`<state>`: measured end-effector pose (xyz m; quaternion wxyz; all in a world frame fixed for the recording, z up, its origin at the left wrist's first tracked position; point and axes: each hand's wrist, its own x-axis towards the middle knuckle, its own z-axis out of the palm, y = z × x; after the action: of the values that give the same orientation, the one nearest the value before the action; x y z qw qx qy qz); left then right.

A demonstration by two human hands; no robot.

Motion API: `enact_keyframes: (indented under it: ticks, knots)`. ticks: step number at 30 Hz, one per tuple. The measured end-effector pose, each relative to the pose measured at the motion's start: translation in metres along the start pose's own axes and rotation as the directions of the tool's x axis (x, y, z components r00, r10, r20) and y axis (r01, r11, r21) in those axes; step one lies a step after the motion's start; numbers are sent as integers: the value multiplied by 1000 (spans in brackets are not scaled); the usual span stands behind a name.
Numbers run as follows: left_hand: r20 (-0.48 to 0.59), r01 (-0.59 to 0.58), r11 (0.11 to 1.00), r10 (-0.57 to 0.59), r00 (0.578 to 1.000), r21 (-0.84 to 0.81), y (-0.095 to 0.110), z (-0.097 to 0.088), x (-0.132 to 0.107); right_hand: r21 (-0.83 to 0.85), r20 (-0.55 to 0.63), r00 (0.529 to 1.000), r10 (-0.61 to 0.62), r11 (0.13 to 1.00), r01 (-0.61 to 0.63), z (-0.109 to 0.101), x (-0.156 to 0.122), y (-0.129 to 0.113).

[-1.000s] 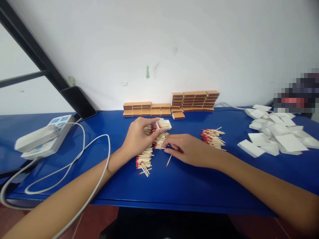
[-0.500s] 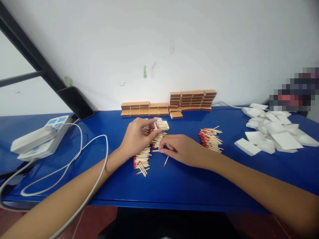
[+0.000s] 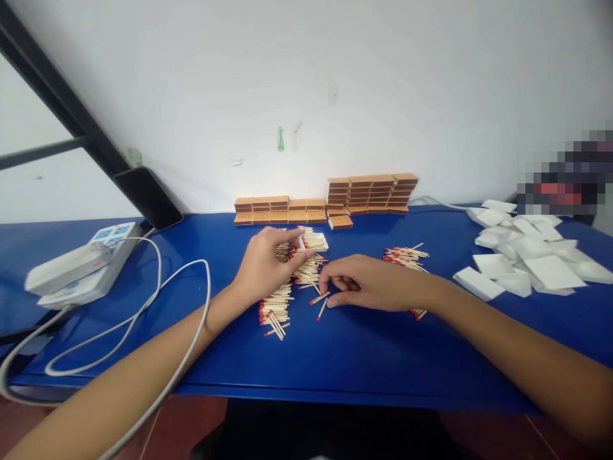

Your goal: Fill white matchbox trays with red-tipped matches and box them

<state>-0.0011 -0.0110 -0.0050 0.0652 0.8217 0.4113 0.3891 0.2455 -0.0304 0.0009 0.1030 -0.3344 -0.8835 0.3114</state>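
My left hand [image 3: 265, 262] pinches the left end of a small white matchbox tray [image 3: 324, 241] between thumb and fingers. Matches with red heads lie inside the tray. A long heap of matches [image 3: 275, 303] spreads beneath and in front of this hand, partly hidden by it. My right hand [image 3: 359, 281] is just right of the heap, with thumb and forefinger apart and nothing visible between them. A few loose matches [image 3: 322, 310] lie on the blue table right at its fingertips. Behind the right hand, partly covered, is a second pile of matches [image 3: 402, 257].
Brown matchboxes [image 3: 373, 191] are stacked along the wall, with a single matchbox [image 3: 340, 222] in front. White empty trays [image 3: 522, 249] are heaped at the right. A power strip [image 3: 90, 275], a white cable [image 3: 207, 300] and a leaning phone [image 3: 148, 198] are at the left.
My right hand has moved right, away from the heap, and its thumb and forefinger have parted. Another loose match now shows near its fingertips. My left hand keeps its hold on the tray.
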Motion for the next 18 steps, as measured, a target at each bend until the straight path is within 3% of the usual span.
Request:
enact_keyframes:
  ticks: [6, 12, 15, 18]
  knots:
    - [0, -3, 1000, 3, 1000, -12, 1, 0, 0, -35, 4, 999, -37, 999, 37, 6, 0, -4]
    - [4, -11, 1000, 11, 1000, 2, -1, 0, 0, -112, -2, 999, 38, 993, -38, 11, -4, -17]
    - [-3, -14, 1000, 14, 1000, 5, -2, 0, 0, -104, -4, 999, 44, 994, -44, 6, -6, -18]
    - [-3, -18, 1000, 18, 1000, 9, -2, 0, 0, -89, -81, 997, 15, 996, -23, -5, -8, -15]
